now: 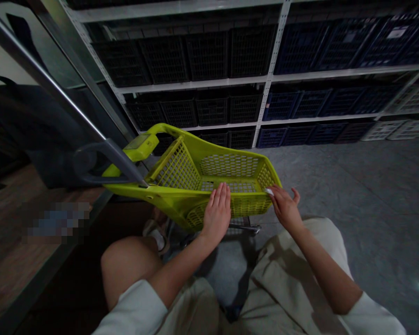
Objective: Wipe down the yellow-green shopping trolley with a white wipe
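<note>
A yellow-green plastic shopping cart (174,197) stands crosswise in front of my knees, its lattice basket bare inside where I can see. My left hand (218,211) lies flat against the near side, fingers straight and together, their tips at the rim. At the right end of that rim, my right hand (285,208) pinches a small white piece (269,191) between thumb and fingers, pressed to the edge. It looks like tissue or cloth, but most of it is hidden. One finger of this hand sticks out to the right.
Metal shelving (265,100) with rows of dark crates (209,53) and blue crates (300,46) fills the back. A wooden tabletop (17,260) borders the left. A metal pole (56,79) with a grey handle (108,160) slants over the cart's left end. Grey floor (363,195) extends right.
</note>
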Motion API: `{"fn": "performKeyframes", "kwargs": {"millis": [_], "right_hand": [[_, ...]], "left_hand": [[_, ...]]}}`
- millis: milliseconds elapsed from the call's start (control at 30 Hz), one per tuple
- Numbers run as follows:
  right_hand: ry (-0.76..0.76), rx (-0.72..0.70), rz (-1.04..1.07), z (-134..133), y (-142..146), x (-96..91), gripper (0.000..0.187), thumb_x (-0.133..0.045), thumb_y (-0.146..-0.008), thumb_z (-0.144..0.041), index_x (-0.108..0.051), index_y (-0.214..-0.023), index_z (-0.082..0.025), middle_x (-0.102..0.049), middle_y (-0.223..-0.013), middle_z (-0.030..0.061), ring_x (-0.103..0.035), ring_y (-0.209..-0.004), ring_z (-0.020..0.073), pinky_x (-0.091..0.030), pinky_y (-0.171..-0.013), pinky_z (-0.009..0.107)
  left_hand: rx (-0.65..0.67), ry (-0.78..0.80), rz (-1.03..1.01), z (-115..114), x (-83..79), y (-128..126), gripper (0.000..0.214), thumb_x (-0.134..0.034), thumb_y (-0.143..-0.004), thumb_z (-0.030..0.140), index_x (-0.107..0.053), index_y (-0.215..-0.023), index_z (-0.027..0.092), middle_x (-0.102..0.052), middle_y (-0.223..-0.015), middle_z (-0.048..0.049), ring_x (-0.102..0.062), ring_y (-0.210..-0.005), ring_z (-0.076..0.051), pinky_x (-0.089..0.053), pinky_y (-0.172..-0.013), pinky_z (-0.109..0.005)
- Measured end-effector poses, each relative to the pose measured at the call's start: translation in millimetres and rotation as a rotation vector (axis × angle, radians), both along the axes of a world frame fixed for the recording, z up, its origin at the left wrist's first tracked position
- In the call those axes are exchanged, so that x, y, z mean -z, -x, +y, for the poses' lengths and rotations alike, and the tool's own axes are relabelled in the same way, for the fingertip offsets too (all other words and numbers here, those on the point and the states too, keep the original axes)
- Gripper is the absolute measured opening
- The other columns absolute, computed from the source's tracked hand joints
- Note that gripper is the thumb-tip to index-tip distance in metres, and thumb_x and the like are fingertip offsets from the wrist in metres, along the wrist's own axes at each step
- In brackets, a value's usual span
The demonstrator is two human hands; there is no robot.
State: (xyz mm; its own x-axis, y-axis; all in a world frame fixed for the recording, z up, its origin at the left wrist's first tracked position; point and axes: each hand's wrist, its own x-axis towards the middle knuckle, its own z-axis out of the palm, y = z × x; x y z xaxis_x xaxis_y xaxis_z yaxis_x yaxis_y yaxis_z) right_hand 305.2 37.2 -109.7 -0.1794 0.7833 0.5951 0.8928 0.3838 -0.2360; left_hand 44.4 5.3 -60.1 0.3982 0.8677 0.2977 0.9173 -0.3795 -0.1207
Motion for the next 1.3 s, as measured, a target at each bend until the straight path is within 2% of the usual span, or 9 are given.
{"fn": "performKeyframes", "kwargs": {"millis": [167, 267, 400, 533, 700, 900, 1067, 1200, 1300], "right_hand": [[0.063, 0.053, 0.039, -9.1, 86.8, -19.0, 0.036, -0.036, -0.099, -0.023, -0.055, -0.129, -0.025, -0.068, -0.119, 0.0111, -0.058, -0.112, 0.0299, -0.029, -0.106, 0.054], [0.09, 0.073, 0.032, -8.9, 114.0, -27.5, 0.044, -0.038, -0.096, -0.02, -0.048, -0.138, -0.022, -0.066, -0.121, 0.0144, -0.056, -0.108, 0.0333, -0.034, -0.1, 0.055], [0.064, -0.151, 0.105, -3.9, 98.8, -26.0, 0.062, -0.04, -0.086, -0.009, -0.036, -0.148, -0.017, -0.062, -0.127, 0.0168, -0.056, -0.113, 0.0324, -0.041, -0.1, 0.053], [0.072, -0.372, 0.159, 1.5, 69.6, -20.1, 0.053, -0.038, -0.09, -0.011, -0.047, -0.14, -0.023, -0.054, -0.144, 0.0123, -0.055, -0.125, 0.0265, -0.047, -0.101, 0.047], [0.011, -0.303, 0.164, 1.0, 71.0, -27.0, 0.042, -0.04, -0.099, -0.026, -0.052, -0.139, -0.03, -0.049, -0.149, 0.0106, -0.056, -0.126, 0.0267, -0.05, -0.1, 0.044], [0.029, -0.091, 0.085, -2.6, 97.2, -33.4, 0.044, -0.038, -0.1, -0.03, -0.052, -0.141, -0.027, -0.06, -0.109, 0.0153, -0.059, -0.1, 0.0298, -0.051, -0.086, 0.046], [0.029, -0.128, 0.233, -4.4, 109.0, -26.6, 0.045, -0.038, -0.1, -0.034, -0.047, -0.143, -0.023, -0.061, -0.108, 0.0149, -0.06, -0.098, 0.0289, -0.051, -0.086, 0.045], [-0.024, -0.091, 0.165, -4.5, 104.2, -23.6, 0.032, -0.046, -0.098, -0.036, -0.061, -0.125, -0.027, -0.061, -0.13, 0.012, -0.056, -0.119, 0.0302, -0.04, -0.102, 0.052], [-0.017, -0.186, 0.029, -4.9, 101.3, -21.6, 0.046, -0.04, -0.099, -0.024, -0.044, -0.144, -0.026, -0.047, -0.151, 0.0103, -0.041, -0.14, 0.0272, -0.02, -0.116, 0.056]], "left_hand": [[-0.011, -0.034, -0.026, -0.1, 1.5, -1.6, 0.066, -0.04, -0.093, 0.016, -0.019, -0.153, -0.002, -0.026, -0.161, -0.0211, -0.015, -0.152, -0.026, -0.022, -0.124, -0.045], [-0.014, -0.028, -0.008, 0.1, 0.1, -1.8, 0.063, -0.039, -0.094, 0.016, -0.024, -0.152, -0.003, -0.027, -0.16, -0.0217, -0.019, -0.152, -0.028, -0.023, -0.124, -0.045], [-0.006, -0.03, -0.018, 0.0, -1.2, -0.7, 0.063, -0.04, -0.093, 0.015, -0.026, -0.151, -0.004, -0.027, -0.16, -0.0225, -0.02, -0.151, -0.028, -0.024, -0.123, -0.045], [0.02, -0.045, -0.06, -0.6, -0.9, 0.4, 0.068, -0.041, -0.092, 0.015, -0.018, -0.154, 0.0, -0.029, -0.159, -0.0218, -0.018, -0.152, -0.027, -0.025, -0.122, -0.046], [0.026, -0.058, -0.06, -0.3, -2.0, 0.3, 0.068, -0.04, -0.091, 0.014, -0.019, -0.154, 0.002, -0.033, -0.158, -0.0208, -0.021, -0.151, -0.027, -0.025, -0.122, -0.045], [0.01, -0.037, -0.004, 0.5, -4.6, -0.6, 0.061, -0.039, -0.093, 0.016, -0.029, -0.15, -0.002, -0.033, -0.158, -0.0205, -0.023, -0.15, -0.027, -0.023, -0.123, -0.042], [0.011, -0.04, -0.018, 1.1, -2.6, 0.1, 0.062, -0.039, -0.093, 0.017, -0.028, -0.151, 0.0, -0.034, -0.158, -0.0203, -0.022, -0.151, -0.027, -0.024, -0.123, -0.044], [0.018, -0.058, -0.022, 1.1, -1.7, 0.7, 0.065, -0.04, -0.092, 0.016, -0.024, -0.153, 0.001, -0.032, -0.159, -0.0194, -0.02, -0.151, -0.026, -0.023, -0.123, -0.044], [0.008, -0.046, -0.006, 1.0, -1.6, 0.7, 0.064, -0.04, -0.093, 0.017, -0.025, -0.152, 0.0, -0.031, -0.159, -0.0203, -0.021, -0.151, -0.027, -0.024, -0.123, -0.044]]}}
